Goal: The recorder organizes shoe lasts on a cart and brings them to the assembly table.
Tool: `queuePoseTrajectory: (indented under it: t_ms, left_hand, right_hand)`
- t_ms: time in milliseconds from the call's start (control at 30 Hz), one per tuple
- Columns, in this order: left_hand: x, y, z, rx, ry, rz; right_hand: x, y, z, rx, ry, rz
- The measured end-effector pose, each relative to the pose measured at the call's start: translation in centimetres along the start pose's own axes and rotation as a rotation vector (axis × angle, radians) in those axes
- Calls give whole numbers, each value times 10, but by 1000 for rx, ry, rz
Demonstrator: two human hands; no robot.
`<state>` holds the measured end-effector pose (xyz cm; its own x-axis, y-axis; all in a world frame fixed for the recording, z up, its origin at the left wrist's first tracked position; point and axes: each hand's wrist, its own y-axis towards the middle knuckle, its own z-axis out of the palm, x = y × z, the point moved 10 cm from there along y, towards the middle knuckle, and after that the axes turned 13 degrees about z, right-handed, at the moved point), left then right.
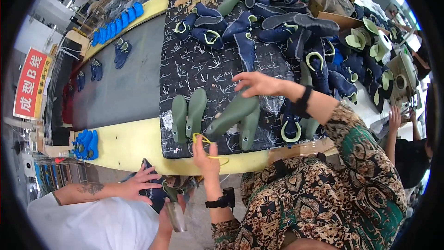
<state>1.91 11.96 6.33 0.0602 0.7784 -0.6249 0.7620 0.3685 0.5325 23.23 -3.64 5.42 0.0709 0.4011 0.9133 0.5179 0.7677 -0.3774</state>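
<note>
My left hand (206, 159) is at the table's near edge, its fingers closed on a thin yellow cord loop (225, 161). Just beyond its fingertips is the narrow end of a dark green shoe last (231, 116), lying at a slant. Over the last's far end hovers my right hand (259, 84), fingers spread and holding nothing; whether a fingertip touches the last I cannot tell. Another green last (250, 127) is partly under the slanted one. Two more green lasts, one (179, 119) beside the other (196, 111), lie to the left.
Navy shoes (245, 46) crowd the far and right parts of the black-covered table (203, 74). On my left a co-worker's hands hold a navy shoe (157, 195) and a metal piece (176, 217). A grey conveyor belt (125, 92) carries navy shoes. Blue-wrapped shoes (86, 144) sit on its yellow border.
</note>
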Motion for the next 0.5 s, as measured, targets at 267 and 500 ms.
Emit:
queuePoseTrajectory:
  t_ms: [267, 500]
  left_hand:
    - [16, 0, 35, 424, 489, -256]
    - [35, 4, 37, 422, 712, -249]
  right_hand:
    - [-82, 45, 33, 149, -938, 301]
    - [-118, 23, 35, 187, -228, 589]
